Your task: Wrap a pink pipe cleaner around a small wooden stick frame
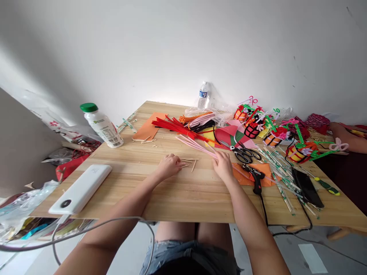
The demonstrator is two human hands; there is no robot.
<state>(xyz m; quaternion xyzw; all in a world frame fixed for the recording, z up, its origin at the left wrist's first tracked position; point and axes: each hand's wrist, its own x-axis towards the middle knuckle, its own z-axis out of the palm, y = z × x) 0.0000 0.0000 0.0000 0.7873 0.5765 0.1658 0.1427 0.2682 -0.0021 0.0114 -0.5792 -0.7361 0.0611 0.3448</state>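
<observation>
On the pale wood-grain counter, our right hand has its grip clamped on long pink fuzzy stems, which slant toward the bright red fuzzy stems. Our left hand curls beside short pale wooden sticks; whether its grip pinches any, we cannot tell.

Table: wood, smooth, grained. Pink stems: fuzzy, matt. Short sticks: bare wood, matt. Orange sheet: paper, matt. Power bank: white plastic, smooth. Water bottle: clear plastic, glossy. Phone: dark, glossy face. Shorts: denim cloth, matt.
</observation>
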